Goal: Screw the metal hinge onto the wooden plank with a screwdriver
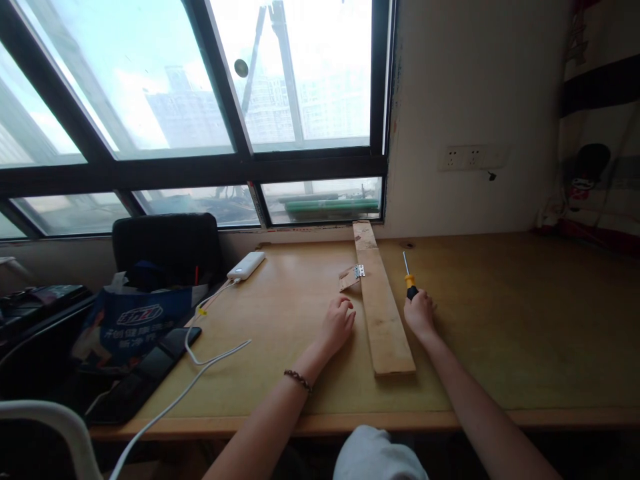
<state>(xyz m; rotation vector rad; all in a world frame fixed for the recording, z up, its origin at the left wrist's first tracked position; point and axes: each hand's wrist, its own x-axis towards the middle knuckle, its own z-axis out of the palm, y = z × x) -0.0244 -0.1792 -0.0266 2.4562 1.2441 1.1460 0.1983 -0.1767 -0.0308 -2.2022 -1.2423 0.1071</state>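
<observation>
A long wooden board (383,307) lies on the table, running from near my side toward the window. A metal hinge (359,271) sits at its left edge and joins it to a small wooden piece (349,280), which looks tilted. My left hand (340,321) rests just left of the board, below the small piece, its fingers loosely bent and apart with nothing seen in them. To the board's right, my right hand (420,312) is closed round the black-and-yellow handle of a screwdriver (410,280). The screwdriver's shaft points away from me, toward the wall.
A white power bank (247,266) with a white cable (187,377) lies at the table's left. A dark flat panel (145,380) leans over the left edge, near a blue bag (145,323) on a black chair (165,243). Wall sockets (473,158) are behind the table (525,333).
</observation>
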